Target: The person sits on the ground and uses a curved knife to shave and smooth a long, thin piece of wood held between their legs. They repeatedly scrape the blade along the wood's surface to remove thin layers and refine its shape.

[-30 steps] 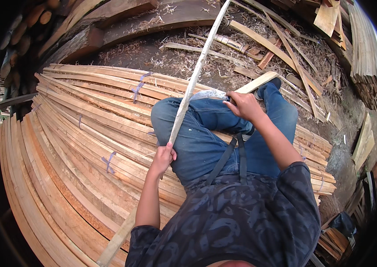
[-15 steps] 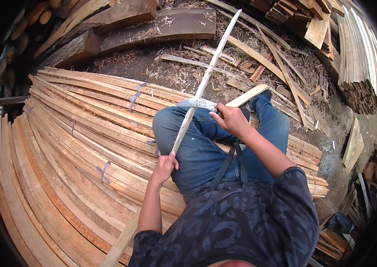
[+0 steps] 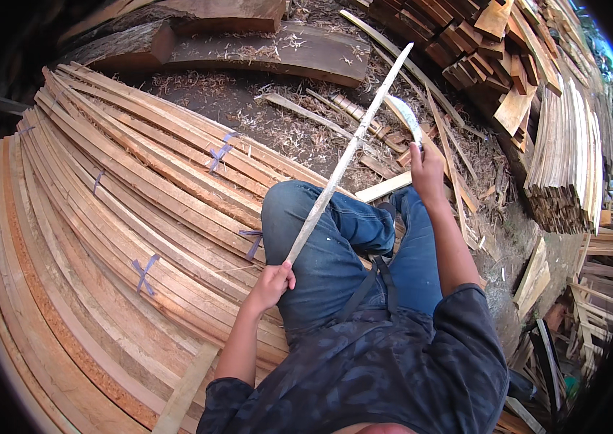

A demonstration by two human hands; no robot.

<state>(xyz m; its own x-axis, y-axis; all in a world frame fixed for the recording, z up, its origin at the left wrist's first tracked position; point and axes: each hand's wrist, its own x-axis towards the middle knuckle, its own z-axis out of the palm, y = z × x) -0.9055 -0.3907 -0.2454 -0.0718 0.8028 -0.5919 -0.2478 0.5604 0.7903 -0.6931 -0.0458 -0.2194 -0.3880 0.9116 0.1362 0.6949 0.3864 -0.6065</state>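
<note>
My left hand (image 3: 274,284) is closed around the lower end of a long, pale stick (image 3: 335,177), beside my left knee. The stick slants up and away across my thigh to a tapered far tip. In my right hand (image 3: 428,170) is a knife with a curved blade (image 3: 405,116), held by its handle, which the fingers mostly hide. The blade points up and away, to the right of the stick and apart from it. Below the knife, a short pale board (image 3: 385,186) lies near my feet.
I sit on bundled wooden strips (image 3: 125,188) tied with purple ties (image 3: 146,273). Thick dark planks (image 3: 270,54) lie beyond. Wood shavings and loose slats cover the ground ahead. Stacks of cut timber (image 3: 480,54) and upright pale boards (image 3: 563,155) stand to the right.
My right hand has moved the knife off the stick, out to the right and farther away. The blade has swung from pointing left to pointing away. My left hand still grips the stick.
</note>
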